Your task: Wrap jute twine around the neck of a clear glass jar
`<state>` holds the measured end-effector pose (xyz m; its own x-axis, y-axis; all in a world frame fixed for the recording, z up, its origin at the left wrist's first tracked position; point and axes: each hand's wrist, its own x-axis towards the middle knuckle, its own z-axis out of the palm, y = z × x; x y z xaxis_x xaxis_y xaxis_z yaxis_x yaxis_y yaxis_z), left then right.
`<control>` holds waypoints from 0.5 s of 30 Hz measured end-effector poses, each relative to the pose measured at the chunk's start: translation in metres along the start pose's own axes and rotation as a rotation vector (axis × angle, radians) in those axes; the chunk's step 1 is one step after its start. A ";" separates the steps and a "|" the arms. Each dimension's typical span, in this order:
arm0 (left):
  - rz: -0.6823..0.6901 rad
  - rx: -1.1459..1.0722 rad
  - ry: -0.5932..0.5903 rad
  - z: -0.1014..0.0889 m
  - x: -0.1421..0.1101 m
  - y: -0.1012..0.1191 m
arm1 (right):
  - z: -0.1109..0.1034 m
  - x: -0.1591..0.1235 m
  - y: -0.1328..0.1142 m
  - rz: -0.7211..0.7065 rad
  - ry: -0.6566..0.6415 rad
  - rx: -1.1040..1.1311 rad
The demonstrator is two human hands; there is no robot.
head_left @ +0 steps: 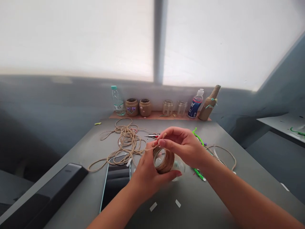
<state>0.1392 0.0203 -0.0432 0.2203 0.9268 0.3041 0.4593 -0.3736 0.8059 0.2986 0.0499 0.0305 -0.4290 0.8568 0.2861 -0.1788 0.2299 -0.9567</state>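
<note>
My left hand (146, 176) is wrapped round a clear glass jar (180, 168), which is tilted with its mouth toward me. Coils of jute twine (169, 161) cover the jar's neck. Above the rim, my right hand (188, 147) pinches a strand of the twine between thumb and fingers. The strand passes by my left fingertips toward a loose, tangled heap of twine (128, 136) on the left of the table. My hands hide part of the jar.
On a ledge at the back stand two twine-wrapped jars (132, 107), two bare glass jars (168, 108), a water bottle (118, 103), a blue-labelled bottle (195, 105) and a twine-wrapped bottle (209, 105). A phone-like dark panel (116, 178), a black case (47, 197) and white scraps (153, 206) lie nearer.
</note>
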 end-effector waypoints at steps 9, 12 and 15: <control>0.136 -0.269 -0.102 -0.007 0.005 0.002 | -0.018 -0.016 0.022 0.018 -0.040 -0.337; 0.138 -0.339 -0.116 -0.005 0.004 0.002 | -0.017 -0.017 0.026 0.109 -0.049 -0.241; 0.150 -0.311 -0.029 -0.002 0.005 0.001 | -0.017 -0.017 0.024 0.107 -0.042 -0.202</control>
<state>0.1387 0.0241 -0.0395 0.2922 0.8592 0.4200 0.1363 -0.4721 0.8710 0.3163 0.0489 0.0015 -0.4732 0.8622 0.1807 0.0482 0.2302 -0.9719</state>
